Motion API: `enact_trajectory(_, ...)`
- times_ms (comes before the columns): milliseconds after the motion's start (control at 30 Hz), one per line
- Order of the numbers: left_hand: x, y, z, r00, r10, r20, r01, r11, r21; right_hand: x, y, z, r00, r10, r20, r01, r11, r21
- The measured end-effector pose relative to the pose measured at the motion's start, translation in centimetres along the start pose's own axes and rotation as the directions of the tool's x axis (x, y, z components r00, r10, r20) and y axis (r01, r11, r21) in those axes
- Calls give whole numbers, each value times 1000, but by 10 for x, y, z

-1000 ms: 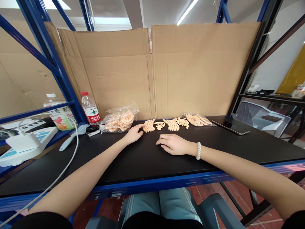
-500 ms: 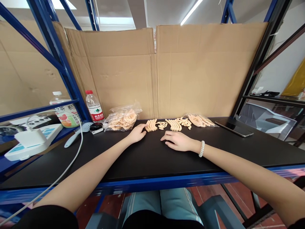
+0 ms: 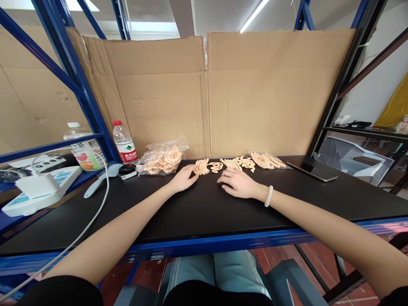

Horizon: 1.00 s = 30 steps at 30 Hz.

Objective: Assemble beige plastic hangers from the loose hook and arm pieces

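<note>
Small light tan curved pieces that look like wood lie in groups along the back of the black tabletop. My left hand point(image 3: 184, 178) rests at the left end of a row of slim curved pieces point(image 3: 202, 166), fingers extended, fingertips at the row's edge. To the right lies a small cluster of curly pieces point(image 3: 216, 167). Over the near edge of a second row point(image 3: 228, 163) is my right hand point(image 3: 239, 183), its fingers bent a little and apart; it covers part of that row. More curly pieces point(image 3: 245, 163) lie just beyond it. Neither hand visibly holds anything.
A clear bag of tan pieces point(image 3: 163, 159) stands left, a flatter bag point(image 3: 265, 160) right, near a phone point(image 3: 310, 171). Farther left are a red-capped bottle point(image 3: 125, 144), a hairbrush point(image 3: 101, 180) and a white cable point(image 3: 95, 219). Cardboard point(image 3: 153, 97) walls the back.
My right hand has moved slightly forward, so its fingers now overlap the near part of the right row. My left hand has hardly moved. The camera view has shifted slightly.
</note>
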<state>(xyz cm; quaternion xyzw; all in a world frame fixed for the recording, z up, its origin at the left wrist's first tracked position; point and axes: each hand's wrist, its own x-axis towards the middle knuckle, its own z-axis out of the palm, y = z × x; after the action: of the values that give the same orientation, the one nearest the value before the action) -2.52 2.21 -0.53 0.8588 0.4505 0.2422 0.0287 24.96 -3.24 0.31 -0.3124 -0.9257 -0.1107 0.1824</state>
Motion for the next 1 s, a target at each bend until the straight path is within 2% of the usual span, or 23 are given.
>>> enact_trajectory(67,-2,5,-1,998,46,36,-46,999,14,-3,14,2,990,134,-43,-137,987,-82)
enact_trajectory(133,-4,13,-3,993,61,104,-64,998,27,-8,31,4,954,292,-60,-298,946,-129)
enact_trajectory(233,-6,24,-4,972,25,234,-34,999,38,-13,52,8,881,471,54,-461,878,-130)
enact_trajectory(300,-7,30,-5,957,-4,291,-9,999,42,-12,61,10,845,515,146,-503,857,-112)
enact_trajectory(467,-4,32,-5,936,-31,351,10,998,61,-2,72,13,797,537,275,-546,836,-49)
enact_trajectory(733,7,21,-1,950,-39,310,23,998,55,10,86,21,813,514,274,-527,849,-27)
enact_trajectory(867,8,17,1,954,-41,298,28,998,50,10,83,19,808,526,266,-541,841,-18)
enact_trajectory(933,9,12,3,975,-28,221,25,1000,19,7,79,17,834,528,158,-530,847,-32)
enact_trajectory(1000,11,6,6,996,-7,90,10,1000,-30,6,74,14,871,490,-18,-490,869,-66)
